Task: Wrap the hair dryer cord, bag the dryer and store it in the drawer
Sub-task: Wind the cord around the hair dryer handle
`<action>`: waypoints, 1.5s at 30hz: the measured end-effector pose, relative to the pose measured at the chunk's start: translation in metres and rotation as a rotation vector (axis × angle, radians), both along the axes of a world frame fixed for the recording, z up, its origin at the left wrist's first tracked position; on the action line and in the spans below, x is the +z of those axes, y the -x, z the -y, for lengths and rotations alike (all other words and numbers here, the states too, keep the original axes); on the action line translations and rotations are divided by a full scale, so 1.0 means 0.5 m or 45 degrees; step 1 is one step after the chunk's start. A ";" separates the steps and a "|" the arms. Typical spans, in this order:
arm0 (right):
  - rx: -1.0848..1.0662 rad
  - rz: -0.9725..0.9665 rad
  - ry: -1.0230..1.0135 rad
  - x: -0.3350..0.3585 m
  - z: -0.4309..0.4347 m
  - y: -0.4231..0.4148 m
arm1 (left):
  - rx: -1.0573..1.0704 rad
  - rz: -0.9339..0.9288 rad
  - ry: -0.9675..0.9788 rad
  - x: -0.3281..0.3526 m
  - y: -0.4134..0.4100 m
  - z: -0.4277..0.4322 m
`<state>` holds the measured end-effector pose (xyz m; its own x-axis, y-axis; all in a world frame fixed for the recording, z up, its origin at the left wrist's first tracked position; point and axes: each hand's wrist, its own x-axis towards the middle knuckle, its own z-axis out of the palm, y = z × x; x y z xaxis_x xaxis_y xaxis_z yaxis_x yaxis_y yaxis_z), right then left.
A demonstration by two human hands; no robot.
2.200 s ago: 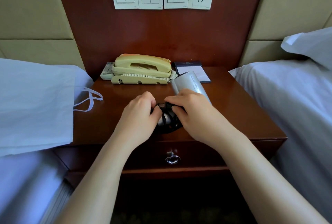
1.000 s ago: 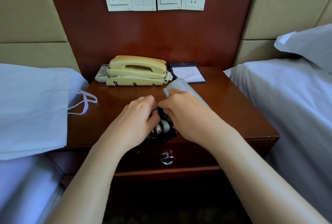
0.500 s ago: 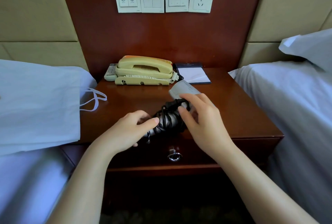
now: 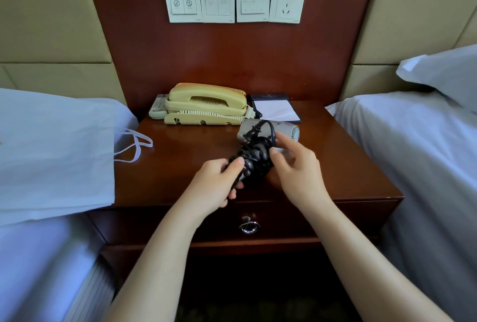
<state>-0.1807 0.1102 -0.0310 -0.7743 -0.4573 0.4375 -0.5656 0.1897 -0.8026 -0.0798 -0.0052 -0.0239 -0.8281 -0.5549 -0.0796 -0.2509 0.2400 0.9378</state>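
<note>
Dryer [image 4: 280,133] lies on the nightstand [image 4: 180,167], near its middle, silver body pointing away toward the phone [image 4: 206,105], rear grille facing right. Black cord [image 4: 254,156] is wound in many turns around the handle; the plug [image 4: 251,134] rests up against the body, with one loose loop arcing over the top. Left hand [image 4: 214,187] grips the lower end of the wrapped handle, fingers curled under it and thumb pressed on top against the coils. Right hand [image 4: 299,169] sits just right of the handle, fingers half spread; index finger stretched toward the body near the grille, thumb touching the coils' right side. Whether that hand actually pinches the cord, cannot tell. White bag [image 4: 56,156] lies flat on the left bed, its open end overhanging the nightstand's left edge, handles [image 4: 136,146] trailing onto the wood, well apart from the dryer. Drawer [image 4: 284,221] below the top is closed, ring pull [image 4: 249,226] hanging at front centre, directly under the hands. Notepad [image 4: 276,111] sits behind the dryer, beside the phone; a remote [image 4: 158,110] pokes out at the phone's left. Switch plates and a socket [image 4: 287,3] on the wall panel above.
</note>
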 end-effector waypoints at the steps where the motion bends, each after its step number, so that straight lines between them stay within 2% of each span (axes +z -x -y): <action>1: -0.025 -0.008 -0.004 0.003 -0.001 0.008 | -0.009 -0.005 0.009 -0.001 0.004 -0.002; 7: -0.157 -0.256 -0.038 0.028 -0.013 0.025 | -0.013 0.078 0.601 0.004 0.012 -0.004; 12: -0.278 -0.360 -0.275 0.029 -0.025 0.041 | 0.157 0.100 0.984 0.014 0.013 -0.026; 14: -0.219 -0.300 -0.333 0.019 -0.025 0.041 | 0.208 0.036 1.130 0.015 0.008 -0.028; 16: -0.126 -0.135 -0.389 -0.002 -0.014 0.039 | 0.186 0.020 1.213 0.013 0.007 -0.032; 19: -0.056 0.107 -0.359 -0.021 0.002 0.041 | 0.126 -0.031 1.177 0.007 0.009 -0.042; 22: -0.026 0.227 -0.266 -0.015 0.009 0.044 | 0.077 -0.086 0.944 0.008 0.011 -0.040; 27: -0.102 0.191 -0.294 -0.009 0.025 0.045 | 0.023 -0.050 0.691 -0.010 0.027 -0.034; 30: -0.128 0.112 -0.317 -0.007 0.034 0.049 | 0.008 -0.172 0.388 -0.013 0.036 -0.041; 32: -0.125 0.066 -0.371 -0.007 0.037 0.052 | 0.012 -0.190 0.296 -0.013 0.038 -0.039; 36: -0.156 0.032 -0.423 -0.002 0.038 0.051 | -0.019 -0.124 0.343 -0.017 0.042 -0.031; 40: -0.152 -0.046 -0.406 -0.009 0.042 0.048 | 0.000 -0.164 0.294 -0.020 0.040 -0.022; 45: -0.158 -0.038 -0.419 -0.013 0.045 0.053 | -0.032 -0.186 0.483 -0.029 0.040 -0.028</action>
